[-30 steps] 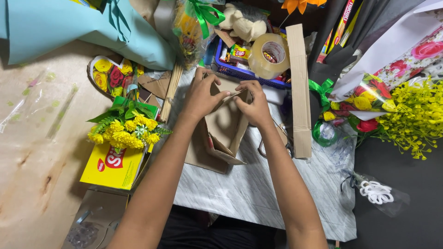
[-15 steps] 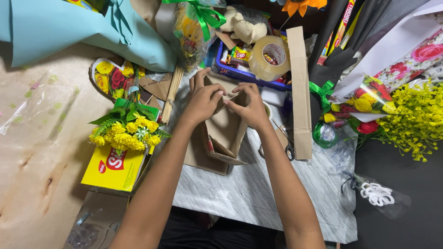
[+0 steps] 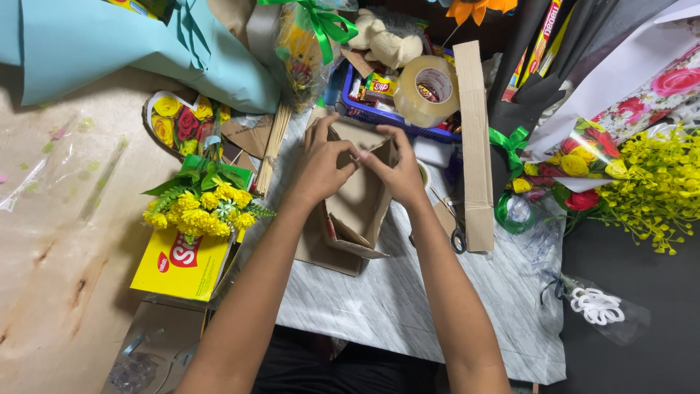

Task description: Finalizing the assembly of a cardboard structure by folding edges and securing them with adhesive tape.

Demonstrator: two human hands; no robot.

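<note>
both forearms run up from the bottom edge over the marble-pattern desk point(image 3: 408, 314). left hand point(image 3: 319, 166) and right hand point(image 3: 397, 171) meet at the top of a brown cardboard piece point(image 3: 356, 201), fingers curled narrow and pinching its upper folded edge; thumbs nearly touching. cardboard sits mid-desk, partly folded, open side facing the camera, lying on another flat brown sheet.

near left: yellow box point(image 3: 184, 261) at the desk edge, with a bunch of yellow artificial flowers point(image 3: 200, 208) on top. scissors point(image 3: 453, 233) just right of the right wrist, partly under a long narrow cardboard box point(image 3: 474, 146) that flanks the work on the right. bundle of thin wooden sticks point(image 3: 271, 149) flanks the left.

near right: clear bag with white loops point(image 3: 598, 306). further right: yellow flower sprays point(image 3: 656, 186), green ribbon point(image 3: 510, 142).

behind the hands: big tape roll point(image 3: 428, 89) and blue tray point(image 3: 386, 117), close to the cardboard's far edge. far left: light blue wrapping paper point(image 3: 109, 51). plush toy point(image 3: 386, 40) at the back.
</note>
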